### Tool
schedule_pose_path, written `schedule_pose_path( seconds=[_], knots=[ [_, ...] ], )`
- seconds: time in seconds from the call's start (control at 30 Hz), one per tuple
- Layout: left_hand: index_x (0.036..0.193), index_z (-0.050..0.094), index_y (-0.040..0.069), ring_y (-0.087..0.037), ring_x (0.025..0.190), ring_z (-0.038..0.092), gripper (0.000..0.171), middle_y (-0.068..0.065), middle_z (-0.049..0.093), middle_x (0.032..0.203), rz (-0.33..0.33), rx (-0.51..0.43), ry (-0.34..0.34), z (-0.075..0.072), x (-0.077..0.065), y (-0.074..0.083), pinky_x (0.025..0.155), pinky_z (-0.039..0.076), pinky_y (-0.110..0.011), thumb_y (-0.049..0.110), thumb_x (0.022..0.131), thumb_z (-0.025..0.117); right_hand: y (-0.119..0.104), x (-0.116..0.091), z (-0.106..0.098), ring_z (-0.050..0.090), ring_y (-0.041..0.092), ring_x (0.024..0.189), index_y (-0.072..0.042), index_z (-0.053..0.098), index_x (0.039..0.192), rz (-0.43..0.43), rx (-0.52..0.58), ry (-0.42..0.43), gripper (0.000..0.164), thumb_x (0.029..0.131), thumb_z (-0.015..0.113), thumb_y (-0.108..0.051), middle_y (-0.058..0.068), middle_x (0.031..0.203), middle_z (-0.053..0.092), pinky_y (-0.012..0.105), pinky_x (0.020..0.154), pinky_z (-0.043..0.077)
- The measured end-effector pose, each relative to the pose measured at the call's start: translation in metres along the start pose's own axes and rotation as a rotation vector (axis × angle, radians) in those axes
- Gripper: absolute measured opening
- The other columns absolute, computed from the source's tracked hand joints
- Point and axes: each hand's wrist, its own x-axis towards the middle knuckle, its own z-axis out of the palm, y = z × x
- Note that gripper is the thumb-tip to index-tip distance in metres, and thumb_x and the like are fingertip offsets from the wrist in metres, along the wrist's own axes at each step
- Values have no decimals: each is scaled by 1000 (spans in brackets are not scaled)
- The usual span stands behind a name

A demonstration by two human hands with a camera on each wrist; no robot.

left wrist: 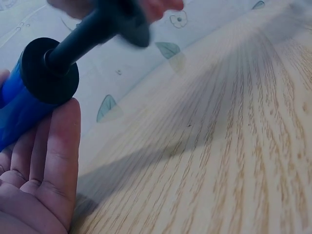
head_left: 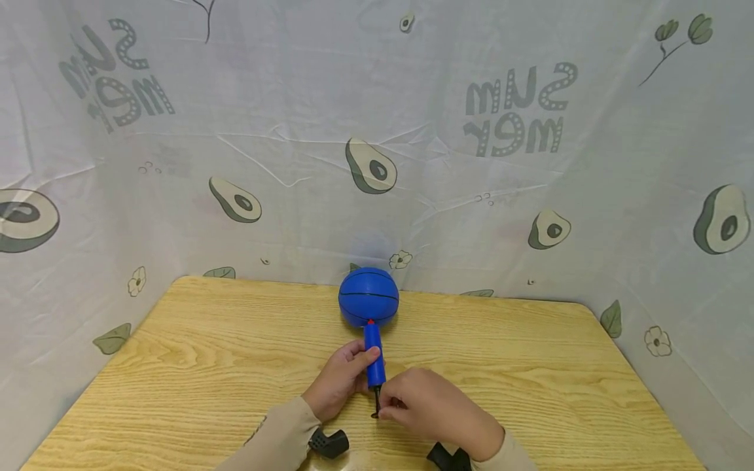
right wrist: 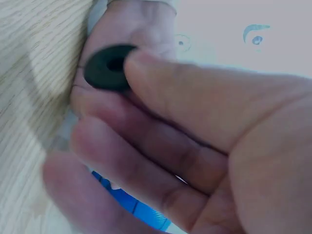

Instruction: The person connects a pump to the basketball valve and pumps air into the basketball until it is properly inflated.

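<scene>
A blue ball with black lines sits near the back of the table. A slim blue hand pump points at it, its red tip at the ball's near side; whether a needle is inside cannot be seen. My left hand grips the pump's barrel, thumb on top. From the barrel's near end a black plunger rod sticks out. My right hand pinches the round black handle at its end between thumb and fingers. Part of the ball shows below the fingers in the right wrist view.
The wood-grain table spreads to both sides. A pale curtain printed with avocados hangs behind and beside it. Black wrist-worn devices sit by both sleeves.
</scene>
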Motion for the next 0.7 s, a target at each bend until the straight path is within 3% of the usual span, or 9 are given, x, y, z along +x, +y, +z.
schedule_pose_path(
  seconds=[0.1, 0.27, 0.7],
  knots=[
    [125, 54, -4, -12, 89, 67, 41, -6, 68, 102, 0, 4, -3, 0, 0, 0, 70, 56, -27, 30, 105, 64, 3, 2, 0, 47, -6, 58, -19, 76, 85, 14, 16, 24, 11, 95, 76, -18, -18, 75, 66, 16, 56, 42],
    [123, 54, -2, -12, 86, 67, 40, -3, 67, 99, 2, 12, -19, 0, 0, -1, 70, 56, -27, 32, 104, 65, 4, 2, 0, 49, -7, 61, -20, 75, 85, -36, -36, 6, 11, 96, 76, -19, -20, 76, 64, 15, 59, 44],
    [127, 53, -3, -15, 90, 67, 45, -11, 68, 107, 6, 32, -8, 0, 0, -1, 68, 56, -27, 35, 105, 63, -8, -5, 6, 46, -14, 62, -21, 72, 80, -218, -85, -146, 15, 92, 79, -16, -23, 70, 56, 5, 59, 41]
  ],
)
